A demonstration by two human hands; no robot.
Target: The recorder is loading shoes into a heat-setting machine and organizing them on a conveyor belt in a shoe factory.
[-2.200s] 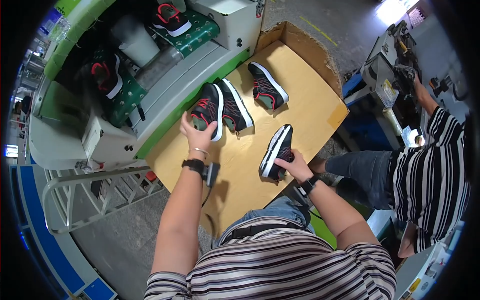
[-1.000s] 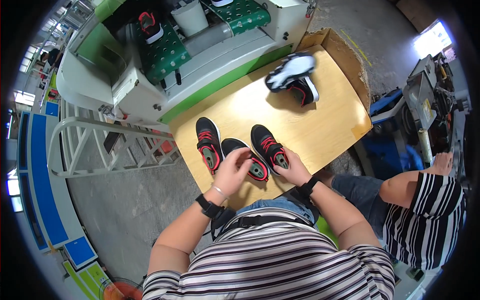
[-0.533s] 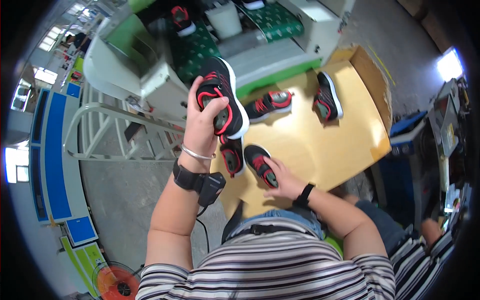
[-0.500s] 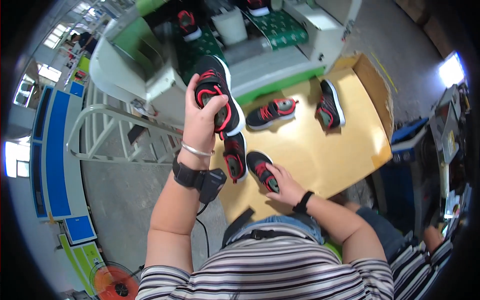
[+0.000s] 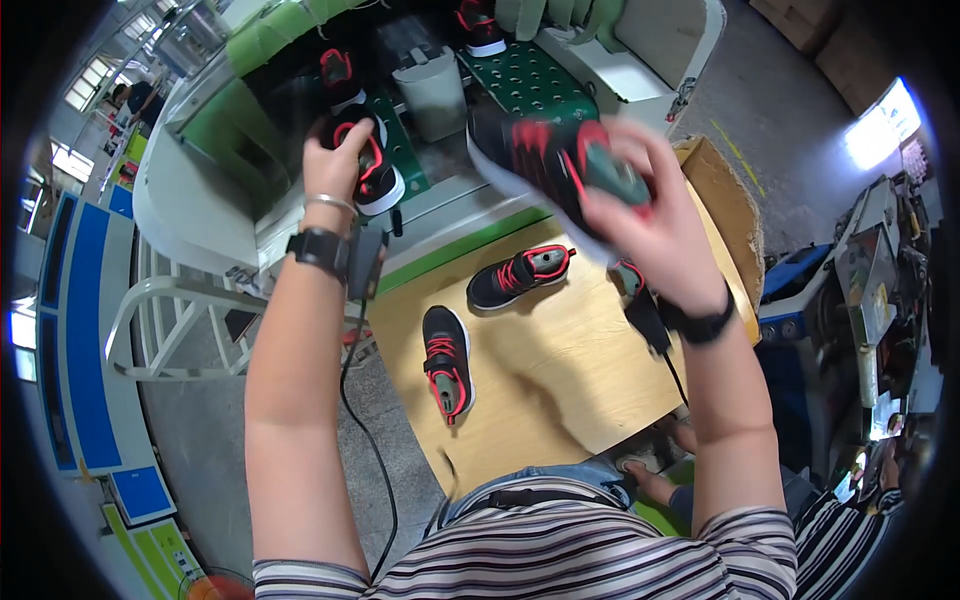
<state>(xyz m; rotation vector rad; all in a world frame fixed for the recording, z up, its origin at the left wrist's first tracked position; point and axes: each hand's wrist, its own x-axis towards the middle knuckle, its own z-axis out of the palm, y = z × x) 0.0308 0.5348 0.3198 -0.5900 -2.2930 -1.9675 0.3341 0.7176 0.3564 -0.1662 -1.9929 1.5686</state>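
Note:
My left hand (image 5: 335,165) grips a black sneaker (image 5: 382,190) with red trim and a white sole, at the front end of the left green perforated belt (image 5: 402,150) in the machine. Whether that sole rests on the belt I cannot tell. My right hand (image 5: 655,215) is closed round the heel and opening of a second, motion-blurred sneaker (image 5: 530,150), held tilted in the air above the table's far edge. Two matching sneakers lie on the table, one (image 5: 447,365) at the left and another (image 5: 520,277) farther back. My right wrist partly hides one more sneaker (image 5: 628,276).
Ahead stands the machine (image 5: 190,200), with a white bin (image 5: 432,95) between its two belts. Deeper inside are sneakers on the left (image 5: 341,75) and right (image 5: 482,28). A cardboard flap (image 5: 735,205) edges the wooden table (image 5: 600,370). A white metal rail (image 5: 160,300) stands at the left.
My left hand has moved forward and left with its sneaker, to the left belt. The right hand has lifted its sneaker off the table and carried it forward.

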